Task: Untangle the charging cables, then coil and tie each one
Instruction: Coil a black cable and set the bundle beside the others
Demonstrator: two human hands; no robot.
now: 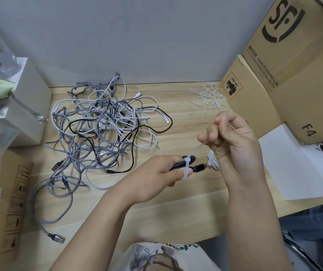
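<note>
My left hand (157, 174) grips a coiled black cable (193, 166) above the wooden table (176, 208). A white zip tie (188, 162) wraps around that coil. My right hand (233, 141) pinches the tie's free tail and holds it up and to the right. A coiled white cable (213, 160) lies on the table just behind my right hand, partly hidden. A big tangle of grey braided, white and black cables (102, 130) covers the table's left half. Loose white zip ties (209, 96) lie at the back right.
Stacked cardboard boxes (285, 75) stand at the right, with a white sheet (297, 169) below them. White boxes (27, 98) and plastic bags crowd the left edge. A flat cardboard piece (10, 208) lies at the front left. A grey wall closes the back.
</note>
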